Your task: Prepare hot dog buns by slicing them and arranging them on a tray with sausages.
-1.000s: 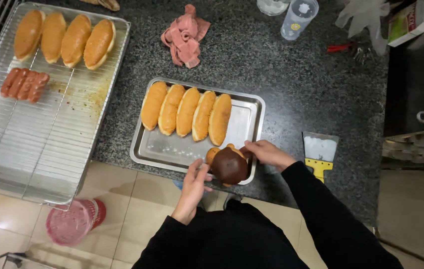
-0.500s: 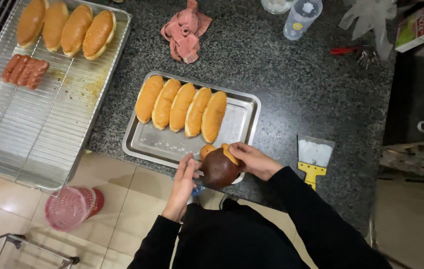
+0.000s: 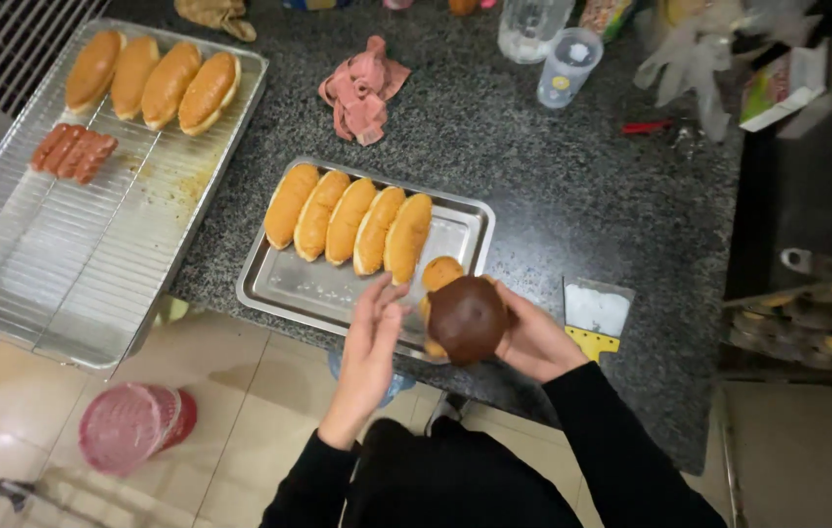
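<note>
My right hand (image 3: 531,337) grips a bun with a dark brown chocolate-coated top (image 3: 466,316) over the near right corner of a small steel tray (image 3: 289,286). My left hand (image 3: 372,342) is beside it with fingers apart, close to the bun's left side; whether it touches is unclear. Several plain long buns (image 3: 350,223) lie side by side on the tray's far half. A small golden bun end (image 3: 441,272) shows just behind the dark one.
A large wire rack tray (image 3: 64,264) at left holds several long buns (image 3: 152,82) and sausages (image 3: 74,153). A pink cloth (image 3: 362,90), clear plastic cups (image 3: 569,66) and a yellow-handled scraper (image 3: 595,315) lie on the dark granite counter (image 3: 553,176). A pink bucket (image 3: 134,426) stands on the floor.
My right hand has lifted and turned the dark-topped bun toward me at the tray's near corner. My left hand has risen from below the tray edge to beside the bun.
</note>
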